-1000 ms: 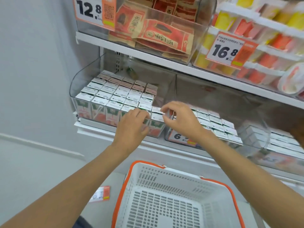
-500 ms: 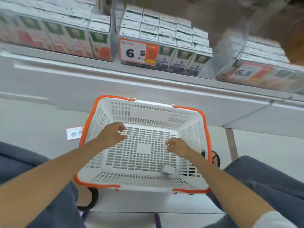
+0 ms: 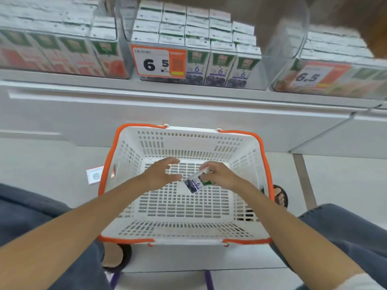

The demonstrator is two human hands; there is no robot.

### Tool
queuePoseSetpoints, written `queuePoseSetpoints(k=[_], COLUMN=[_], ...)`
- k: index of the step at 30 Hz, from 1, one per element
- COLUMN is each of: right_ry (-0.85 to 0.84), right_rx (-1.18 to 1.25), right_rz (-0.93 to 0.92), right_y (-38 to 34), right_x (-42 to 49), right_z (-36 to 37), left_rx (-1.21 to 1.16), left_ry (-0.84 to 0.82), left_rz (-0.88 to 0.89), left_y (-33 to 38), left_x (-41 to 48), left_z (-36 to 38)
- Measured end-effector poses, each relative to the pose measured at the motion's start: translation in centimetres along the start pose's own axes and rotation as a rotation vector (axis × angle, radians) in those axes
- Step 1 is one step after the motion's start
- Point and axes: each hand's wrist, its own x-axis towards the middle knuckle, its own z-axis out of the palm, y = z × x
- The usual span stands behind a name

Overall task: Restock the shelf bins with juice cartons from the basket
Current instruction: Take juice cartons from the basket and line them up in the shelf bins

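A white basket with an orange rim (image 3: pixel 259 143) stands on the floor below the shelf. My right hand (image 3: pixel 219 176) grips a small juice carton (image 3: pixel 195 183) with purple grape print, tilted, above the basket's floor. My left hand (image 3: pixel 161 174) hovers just left of the carton, fingers spread and curved, holding nothing. On the shelf above, a clear middle bin (image 3: pixel 278 51) holds rows of matching grape cartons (image 3: pixel 217 65). A left bin holds red-print cartons (image 3: pixel 109 57).
A third bin with a 6.5 price tag (image 3: pixel 314 76) sits at the right. A loose price label (image 3: pixel 94 175) lies on the floor left of the basket. My knees and sandalled feet flank the basket. The white shelf base runs behind it.
My gaze dropped from the shelf to the basket. My right hand picked the last carton off the basket floor and lifted it; my left hand moved in beside it.
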Motion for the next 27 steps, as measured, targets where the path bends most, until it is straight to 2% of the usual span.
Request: queuePoseSetpoints(k=[2,5,9,11,13,15,16,18,20,22,23,27], right_ry=[0.025,0.099,0.269,0.369,0.502,0.648,0.722,0.828,0.885,0.872,0.802,0.259], right_rx=[0.048,0.062,-0.190,-0.232,-0.260,-0.335,-0.380,-0.443,-0.512,-0.607,-0.616,-0.475], right_rz=[-0.147,-0.302,-0.436,-0.532,-0.612,-0.663,-0.663,-0.637,-0.577,-0.477,-0.428,-0.173], right_y=[-5.6,-12.3,-19.0,-21.6,-23.7,-25.2,-25.8,-26.6,-26.9,-27.0,-27.1,-27.7], right_x=[-1.5,-4.3,-8.2,-10.0,-11.1,-10.9,-10.3,-8.2,-5.3,-2.3,-0.9,3.0], right_z=[-1.8,-4.7,-9.9,-13.2,-16.4,-19.4,-20.7,-22.9,-24.6,-25.9,-26.2,-25.1], left_rx=[0.005,-0.092,-0.111,0.015,0.284,0.605,0.757,0.949,0.959,0.924,0.925,0.960], left_ry=[-0.007,0.130,0.275,0.401,0.611,0.769,0.763,0.611,0.412,0.341,0.345,0.381], left_rz=[0.082,0.230,0.432,0.577,0.682,0.664,0.597,0.401,0.234,0.201,0.210,0.234], left_y=[3.0,8.0,14.8,17.9,20.2,21.6,21.9,21.9,21.4,21.0,20.8,20.4], left_x=[0.1,0.1,-0.1,0.2,1.0,2.2,2.8,3.9,4.6,5.1,5.3,5.6], left_z=[-1.0,-3.4,-7.4,-9.6,-12.2,-14.6,-15.8,-17.4,-18.1,-18.3,-18.3,-18.2])
